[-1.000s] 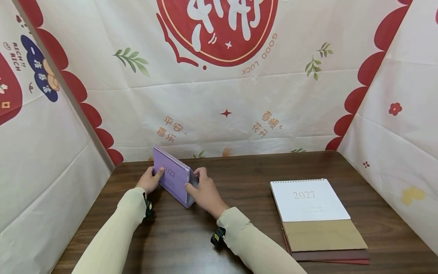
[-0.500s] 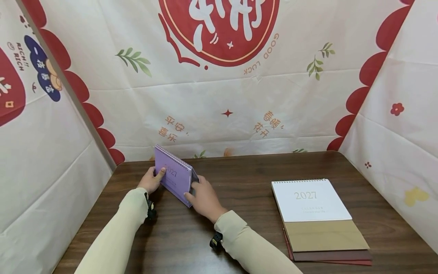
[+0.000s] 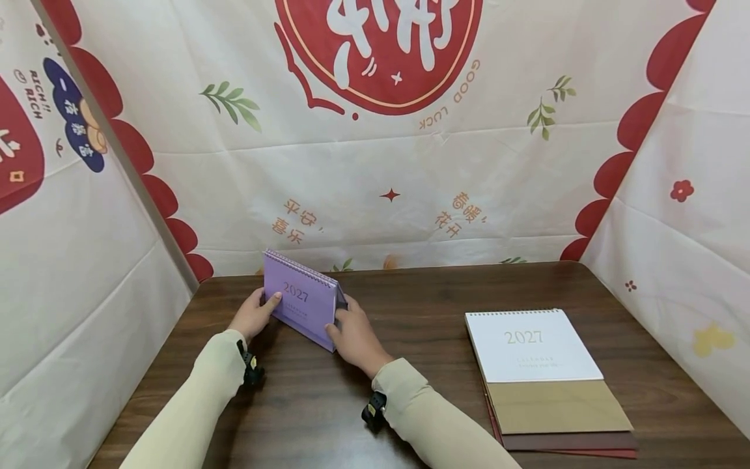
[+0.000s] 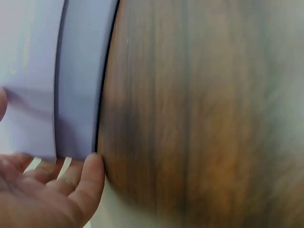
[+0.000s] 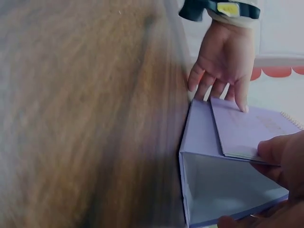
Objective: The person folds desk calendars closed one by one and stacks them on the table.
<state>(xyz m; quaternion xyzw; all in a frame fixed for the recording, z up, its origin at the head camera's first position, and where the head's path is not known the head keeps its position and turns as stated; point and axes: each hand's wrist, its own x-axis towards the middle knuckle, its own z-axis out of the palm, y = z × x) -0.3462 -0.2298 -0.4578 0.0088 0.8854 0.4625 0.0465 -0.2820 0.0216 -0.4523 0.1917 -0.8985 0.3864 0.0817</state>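
Note:
A purple desk calendar (image 3: 307,314) marked 2027 stands as a tent on the wooden table (image 3: 299,404), left of the middle, its front slanting toward the right. My left hand (image 3: 253,315) holds its left end, thumb on the front cover. In the left wrist view, fingertips touch that side edge of the calendar (image 4: 78,95). At the other end my right hand (image 3: 359,339) grips the calendar, thumb on the front. The right wrist view shows the open hollow between its panels, with some right fingers at the back panel (image 5: 232,183); other fingertips are partly hidden.
A white 2027 calendar (image 3: 530,352) lies flat at the right, its gold-brown base (image 3: 559,407) showing below. Dark brown and red edges show under it. A printed white cloth (image 3: 351,163) hangs behind the table and along both sides.
The purple calendar has turned so that its front faces me more. Its right end has shifted rightward with my right hand, while my left hand stays at the left end.

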